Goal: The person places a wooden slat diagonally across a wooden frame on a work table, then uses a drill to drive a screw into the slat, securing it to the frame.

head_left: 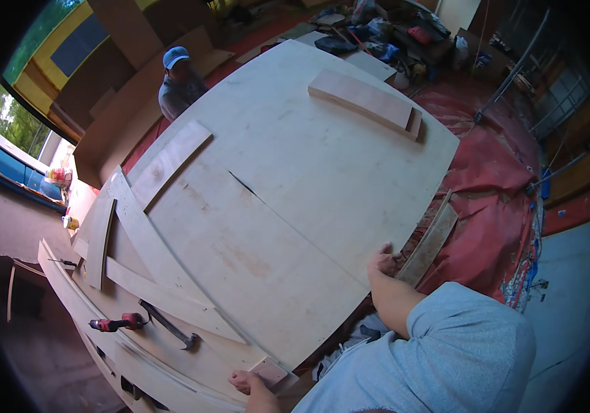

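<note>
A large pale plywood sheet (308, 186) with a dark split near its middle lies before me. My right hand (384, 261) is closed at the sheet's right near edge, fingers curled on the rim. Down at the near left corner, my left hand (242, 382) has its fingers curled in. It sits against a small wooden block (269, 371); what its fingers hold is hidden. Left of the sheet lie a hammer (171, 327) and a red cordless drill (117, 323), on the boards beside a long wooden strip (161, 248).
Stacked planks (363, 100) rest on the sheet's far right; another board (171, 164) lies at its left. A person in a blue cap (176, 58) stands at the far left edge. Red sheeting (487, 199) covers the floor at right, beside a narrow board (429, 241). Clutter fills the back.
</note>
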`<move>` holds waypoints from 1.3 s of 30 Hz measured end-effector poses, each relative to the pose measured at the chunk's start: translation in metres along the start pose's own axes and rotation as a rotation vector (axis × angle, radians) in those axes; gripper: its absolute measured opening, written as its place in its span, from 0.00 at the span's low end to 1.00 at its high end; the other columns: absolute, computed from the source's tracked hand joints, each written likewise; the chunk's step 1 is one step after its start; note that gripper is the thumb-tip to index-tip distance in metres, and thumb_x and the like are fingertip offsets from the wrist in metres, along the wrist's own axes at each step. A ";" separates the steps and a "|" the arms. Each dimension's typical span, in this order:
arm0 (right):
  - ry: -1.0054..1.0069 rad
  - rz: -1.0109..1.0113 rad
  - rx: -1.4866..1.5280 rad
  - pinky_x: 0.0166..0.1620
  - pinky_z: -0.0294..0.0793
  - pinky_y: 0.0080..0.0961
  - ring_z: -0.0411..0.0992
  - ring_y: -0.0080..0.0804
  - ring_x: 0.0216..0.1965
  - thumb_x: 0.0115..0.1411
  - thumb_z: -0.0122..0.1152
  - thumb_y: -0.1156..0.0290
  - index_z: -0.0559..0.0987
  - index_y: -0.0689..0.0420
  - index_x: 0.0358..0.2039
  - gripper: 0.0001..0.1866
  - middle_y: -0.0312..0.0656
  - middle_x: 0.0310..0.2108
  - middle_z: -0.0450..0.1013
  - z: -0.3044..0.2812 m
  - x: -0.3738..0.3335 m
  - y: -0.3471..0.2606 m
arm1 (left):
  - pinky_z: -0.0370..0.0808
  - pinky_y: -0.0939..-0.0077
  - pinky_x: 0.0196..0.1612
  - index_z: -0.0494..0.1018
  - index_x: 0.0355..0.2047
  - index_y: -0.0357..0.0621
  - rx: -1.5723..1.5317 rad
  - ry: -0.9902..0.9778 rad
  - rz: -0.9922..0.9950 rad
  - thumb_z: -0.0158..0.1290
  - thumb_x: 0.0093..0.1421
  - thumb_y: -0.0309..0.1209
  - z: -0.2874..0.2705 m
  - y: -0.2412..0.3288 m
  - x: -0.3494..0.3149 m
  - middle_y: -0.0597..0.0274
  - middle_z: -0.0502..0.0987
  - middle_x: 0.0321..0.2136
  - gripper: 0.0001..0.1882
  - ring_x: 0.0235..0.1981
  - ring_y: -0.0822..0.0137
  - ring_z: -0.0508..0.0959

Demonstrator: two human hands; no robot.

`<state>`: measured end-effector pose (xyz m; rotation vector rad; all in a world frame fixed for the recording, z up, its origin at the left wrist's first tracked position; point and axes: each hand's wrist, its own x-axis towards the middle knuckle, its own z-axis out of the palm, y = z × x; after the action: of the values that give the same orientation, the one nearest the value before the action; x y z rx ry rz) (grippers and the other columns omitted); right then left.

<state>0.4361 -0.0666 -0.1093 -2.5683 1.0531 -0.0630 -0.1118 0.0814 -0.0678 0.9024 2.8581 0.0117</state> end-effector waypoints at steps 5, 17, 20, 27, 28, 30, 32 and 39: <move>-0.058 0.046 0.054 0.47 0.78 0.62 0.76 0.73 0.48 0.66 0.46 0.35 0.60 0.59 0.58 0.39 0.74 0.52 0.70 0.000 -0.001 -0.002 | 0.76 0.48 0.46 0.76 0.45 0.49 -0.013 0.008 0.014 0.39 0.68 0.46 0.003 0.001 0.002 0.47 0.84 0.40 0.21 0.42 0.44 0.83; 0.016 0.007 0.062 0.41 0.79 0.59 0.79 0.67 0.40 0.67 0.47 0.39 0.54 0.57 0.69 0.42 0.64 0.46 0.75 0.022 0.014 0.009 | 0.75 0.53 0.56 0.77 0.52 0.45 -0.106 -0.081 0.034 0.38 0.68 0.47 -0.018 0.006 -0.023 0.44 0.82 0.48 0.26 0.50 0.45 0.81; 0.090 -0.036 0.060 0.42 0.80 0.59 0.79 0.67 0.40 0.68 0.46 0.39 0.55 0.57 0.67 0.40 0.64 0.46 0.75 0.026 0.014 0.008 | 0.76 0.53 0.55 0.77 0.53 0.46 -0.076 -0.092 0.002 0.38 0.68 0.47 -0.014 0.011 -0.019 0.46 0.83 0.46 0.25 0.48 0.46 0.83; 0.064 -0.043 0.149 0.43 0.77 0.62 0.80 0.67 0.36 0.66 0.47 0.37 0.61 0.64 0.56 0.39 0.67 0.38 0.79 0.020 0.011 0.008 | 0.78 0.50 0.47 0.77 0.46 0.48 -0.060 0.004 -0.031 0.40 0.67 0.45 0.010 0.007 0.004 0.46 0.84 0.41 0.21 0.44 0.44 0.84; 0.048 -0.035 0.127 0.43 0.78 0.62 0.80 0.67 0.36 0.66 0.46 0.37 0.61 0.65 0.56 0.39 0.68 0.39 0.79 0.022 0.016 0.011 | 0.78 0.51 0.47 0.77 0.46 0.48 0.015 0.020 0.008 0.40 0.67 0.44 0.004 0.015 -0.003 0.46 0.84 0.40 0.21 0.43 0.44 0.84; 0.002 -0.056 0.103 0.43 0.78 0.61 0.80 0.67 0.36 0.66 0.46 0.37 0.61 0.65 0.56 0.39 0.69 0.40 0.78 0.020 0.014 0.012 | 0.78 0.50 0.48 0.78 0.45 0.49 -0.007 0.029 -0.016 0.40 0.66 0.45 -0.003 0.011 -0.003 0.46 0.84 0.41 0.21 0.44 0.44 0.84; -0.031 -0.009 0.147 0.44 0.79 0.60 0.80 0.67 0.37 0.66 0.46 0.38 0.62 0.66 0.55 0.39 0.68 0.40 0.78 0.018 0.016 0.012 | 0.78 0.49 0.48 0.79 0.44 0.49 -0.047 0.025 -0.011 0.41 0.65 0.45 -0.001 0.008 -0.004 0.45 0.84 0.42 0.21 0.45 0.44 0.84; 0.079 -0.092 -0.036 0.41 0.79 0.63 0.79 0.66 0.43 0.66 0.45 0.36 0.60 0.67 0.57 0.42 0.68 0.44 0.76 0.014 0.011 0.012 | 0.77 0.48 0.47 0.77 0.42 0.45 -0.023 0.005 -0.027 0.41 0.66 0.44 -0.006 0.000 -0.008 0.45 0.84 0.40 0.20 0.43 0.42 0.83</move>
<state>0.4378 -0.0777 -0.1274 -2.6659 0.9719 -0.1719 -0.1065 0.0774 -0.0605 0.8599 2.8685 0.0438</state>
